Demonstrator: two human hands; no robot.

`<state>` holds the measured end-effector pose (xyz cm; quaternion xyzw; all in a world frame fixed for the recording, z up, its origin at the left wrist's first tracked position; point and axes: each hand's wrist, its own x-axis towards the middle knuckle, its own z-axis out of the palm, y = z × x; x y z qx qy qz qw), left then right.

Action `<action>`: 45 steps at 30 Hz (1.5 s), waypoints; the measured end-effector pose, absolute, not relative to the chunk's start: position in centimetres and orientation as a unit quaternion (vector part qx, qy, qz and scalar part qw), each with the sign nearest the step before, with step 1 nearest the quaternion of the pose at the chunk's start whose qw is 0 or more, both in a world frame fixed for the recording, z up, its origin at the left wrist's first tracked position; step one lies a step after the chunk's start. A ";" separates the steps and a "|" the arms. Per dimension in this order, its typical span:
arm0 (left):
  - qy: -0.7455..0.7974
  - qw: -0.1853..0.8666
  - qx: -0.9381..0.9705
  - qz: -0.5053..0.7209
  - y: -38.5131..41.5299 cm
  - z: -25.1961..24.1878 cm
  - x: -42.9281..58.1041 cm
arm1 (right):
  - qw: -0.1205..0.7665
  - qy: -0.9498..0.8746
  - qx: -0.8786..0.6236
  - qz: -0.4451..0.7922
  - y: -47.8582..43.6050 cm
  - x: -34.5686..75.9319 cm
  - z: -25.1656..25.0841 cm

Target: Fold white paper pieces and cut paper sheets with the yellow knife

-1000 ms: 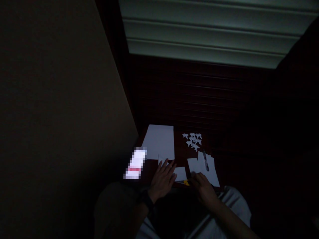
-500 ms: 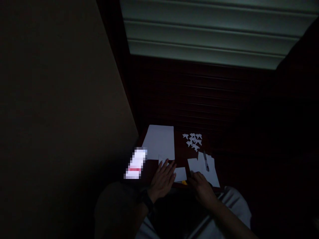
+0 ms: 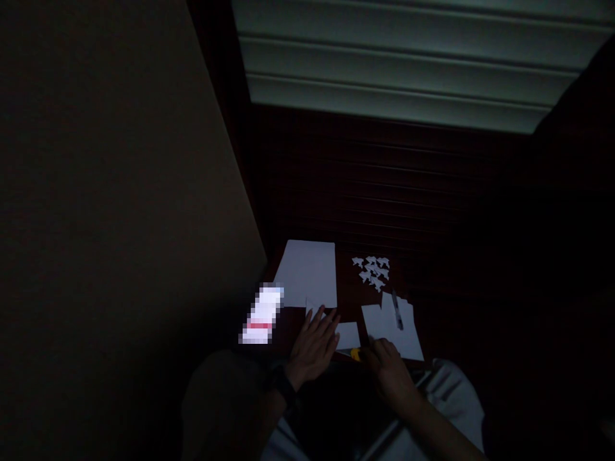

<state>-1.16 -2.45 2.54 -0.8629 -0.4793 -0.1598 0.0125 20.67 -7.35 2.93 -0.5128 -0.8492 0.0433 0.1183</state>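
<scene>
My left hand point(image 3: 314, 340) lies flat with its fingers stretched out, pressing on small white paper point(image 3: 348, 335) at the table's near edge. Another white corner of paper point(image 3: 313, 306) shows past its fingertips. My right hand point(image 3: 384, 365) is closed around a yellow-and-dark utility knife point(image 3: 355, 354). The knife's thin blade points left, along the near edge of the small paper; its handle is mostly hidden in the hand. To the right of the small paper are white sheets point(image 3: 408, 342), with a pen point(image 3: 398, 312) lying on them.
A large white sheet point(image 3: 310, 272) lies at the table's back left. Several small folded paper pieces point(image 3: 372, 270) are heaped at the back right. A lit phone point(image 3: 262, 315), pixelated, is at the left. A wall point(image 3: 144, 192) rises on the left. The room is dark.
My right hand has shifted slightly down and right with the utility knife, and more of its yellow part shows. My left hand has stayed in place.
</scene>
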 end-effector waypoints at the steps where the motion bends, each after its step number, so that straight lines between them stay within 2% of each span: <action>1: -0.479 0.011 -0.863 -0.161 -2.4 2.6 -1.2 | 0.116 -0.849 -0.514 0.041 -7.4 20.7 2.9; 11: -0.480 -0.060 -0.853 -0.196 -2.5 2.8 -1.2 | 0.126 -0.851 -0.510 -0.008 -7.8 21.0 2.9; 18: -0.486 -0.117 -0.831 -0.243 -2.5 3.5 -1.4 | 0.138 -0.851 -0.505 0.045 -7.6 22.9 4.9; 23: -0.422 -0.138 -0.859 -0.253 -4.1 3.8 -1.1 | 0.204 -0.811 -0.542 0.086 -6.4 24.5 6.2; 29: -0.425 -0.133 -0.865 -0.233 -6.0 0.7 -1.7 | 0.296 -0.744 -0.577 0.163 -4.9 25.3 6.3; 33: -0.393 -0.201 -0.848 -0.292 -7.1 0.4 -3.0 | 0.339 -0.686 -0.604 0.225 -4.4 25.3 5.9; 36: -0.430 -0.326 -0.742 -0.397 -7.6 2.3 -2.9 | 0.373 -0.638 -0.612 0.282 -4.3 25.1 5.8; 39: -0.540 -0.429 -0.455 -0.564 -7.1 5.5 -2.0 | 0.402 -0.602 -0.609 0.325 -4.1 24.8 6.0; 42: -0.464 -0.524 -0.211 -0.682 -5.6 7.9 -1.2 | 0.389 -0.598 -0.613 0.339 -3.8 24.5 5.8; 45: -0.392 -0.576 -0.115 -0.708 -4.2 8.2 -0.6 | 0.341 -0.639 -0.608 0.327 -3.6 23.8 5.2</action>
